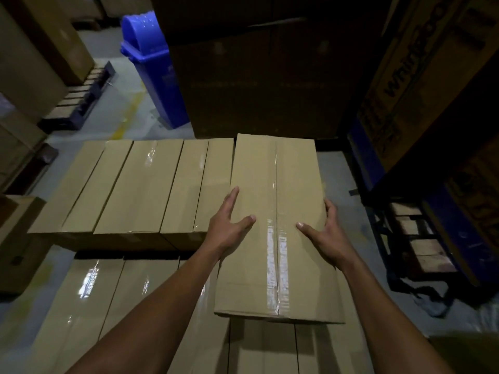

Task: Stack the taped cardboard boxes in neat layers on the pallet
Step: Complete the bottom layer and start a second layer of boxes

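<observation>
Warehouse floor, dim, with tall cartons behind and a blue bin (155,66) beyond the far row of boxes (140,184).

Head view: I take the far row as landmark. The held box (272,225) sits at that row's right end, raised above its tops, long axis running away from me and parallel to its neighbours. My left hand (229,225) presses the box's left edge, fingers spread wide, thumb on top. My right hand (322,233) clasps the right edge likewise. Both hands sit at mid-length, equally near. I judge the coming move to be a straight lowering beside the row's last box.
</observation>
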